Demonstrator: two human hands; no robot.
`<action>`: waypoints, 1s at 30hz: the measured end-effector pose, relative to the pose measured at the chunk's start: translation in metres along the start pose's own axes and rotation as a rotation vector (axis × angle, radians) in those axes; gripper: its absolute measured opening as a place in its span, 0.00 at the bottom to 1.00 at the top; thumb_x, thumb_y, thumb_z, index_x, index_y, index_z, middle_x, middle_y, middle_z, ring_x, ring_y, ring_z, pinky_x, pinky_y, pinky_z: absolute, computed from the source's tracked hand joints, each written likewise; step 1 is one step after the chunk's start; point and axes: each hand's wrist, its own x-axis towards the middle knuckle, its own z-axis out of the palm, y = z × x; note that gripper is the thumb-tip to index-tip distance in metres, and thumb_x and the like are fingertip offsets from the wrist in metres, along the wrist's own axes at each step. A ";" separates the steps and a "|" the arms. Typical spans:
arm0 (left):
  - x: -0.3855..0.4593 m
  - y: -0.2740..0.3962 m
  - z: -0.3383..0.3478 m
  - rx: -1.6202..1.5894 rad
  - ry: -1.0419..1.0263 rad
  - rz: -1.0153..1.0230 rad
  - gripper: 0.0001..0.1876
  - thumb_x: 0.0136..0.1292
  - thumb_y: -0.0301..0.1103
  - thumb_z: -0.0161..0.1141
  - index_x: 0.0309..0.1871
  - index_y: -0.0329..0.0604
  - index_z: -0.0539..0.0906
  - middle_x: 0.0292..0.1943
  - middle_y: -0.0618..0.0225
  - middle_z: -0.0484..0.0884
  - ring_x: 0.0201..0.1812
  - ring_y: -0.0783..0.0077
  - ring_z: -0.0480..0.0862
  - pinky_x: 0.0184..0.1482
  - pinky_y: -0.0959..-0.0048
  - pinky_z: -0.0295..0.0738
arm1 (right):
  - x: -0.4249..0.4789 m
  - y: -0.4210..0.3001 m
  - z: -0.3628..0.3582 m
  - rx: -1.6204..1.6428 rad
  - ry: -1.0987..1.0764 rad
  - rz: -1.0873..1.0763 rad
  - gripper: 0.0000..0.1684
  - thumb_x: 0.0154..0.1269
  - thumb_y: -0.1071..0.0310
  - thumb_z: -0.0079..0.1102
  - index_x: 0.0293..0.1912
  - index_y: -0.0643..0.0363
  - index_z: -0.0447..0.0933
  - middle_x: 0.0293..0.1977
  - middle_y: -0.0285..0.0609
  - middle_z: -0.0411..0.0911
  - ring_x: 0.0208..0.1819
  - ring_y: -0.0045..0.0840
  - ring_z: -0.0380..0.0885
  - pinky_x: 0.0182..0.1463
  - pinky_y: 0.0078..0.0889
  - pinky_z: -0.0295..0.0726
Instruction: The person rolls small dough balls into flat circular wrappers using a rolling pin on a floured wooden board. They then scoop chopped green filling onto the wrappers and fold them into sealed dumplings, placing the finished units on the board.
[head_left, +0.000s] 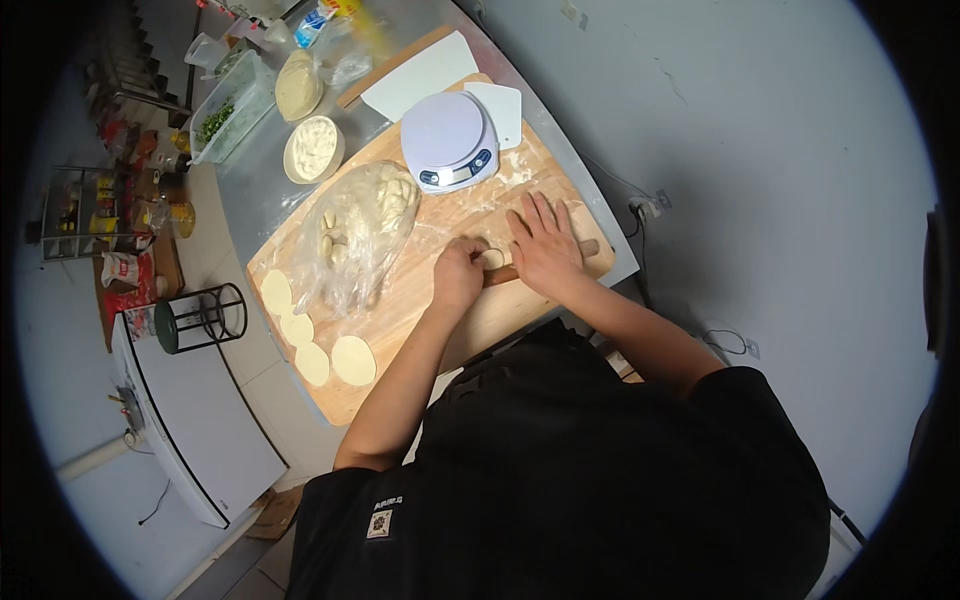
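On a floured wooden board (412, 292), my left hand (459, 276) pinches the edge of a small dough disc (493, 259). My right hand (545, 251) lies flat, fingers spread, over a wooden rolling pin (501, 277) whose handle shows to its right. The pin touches or lies close to the disc's near edge; the exact contact is hidden. Left of my hands, a clear plastic bag (360, 232) covers several dough pieces. Rolled dough rounds (354, 361) lie at the board's left end, some of them touching.
Beyond my hands stands a white kitchen scale (450, 142), beside white scrapers (506, 112). A bowl of pale dough or flour (315, 150), a bagged dough lump (298, 86) and a plastic tub with chopped greens (232, 109) stand on the metal table. A wall borders the right side.
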 end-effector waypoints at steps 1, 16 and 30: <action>0.001 0.007 -0.002 0.026 -0.002 0.018 0.07 0.59 0.25 0.65 0.41 0.40 0.89 0.34 0.57 0.88 0.39 0.55 0.88 0.45 0.62 0.80 | 0.007 -0.002 0.002 -0.002 -0.002 0.015 0.32 0.71 0.55 0.51 0.69 0.60 0.68 0.74 0.59 0.58 0.78 0.49 0.51 0.78 0.63 0.44; 0.004 -0.001 -0.010 -0.007 -0.096 -0.071 0.07 0.62 0.30 0.63 0.40 0.39 0.86 0.36 0.53 0.88 0.40 0.52 0.87 0.44 0.60 0.80 | -0.013 -0.014 -0.002 -0.034 -0.043 0.037 0.34 0.71 0.53 0.48 0.72 0.57 0.66 0.74 0.58 0.57 0.77 0.49 0.51 0.78 0.65 0.44; 0.008 -0.001 -0.017 -0.004 -0.067 -0.100 0.08 0.63 0.29 0.61 0.43 0.37 0.84 0.35 0.52 0.87 0.40 0.51 0.87 0.46 0.60 0.80 | -0.026 -0.022 0.001 -0.020 -0.011 0.048 0.33 0.70 0.56 0.51 0.71 0.57 0.68 0.73 0.59 0.59 0.76 0.50 0.54 0.77 0.66 0.47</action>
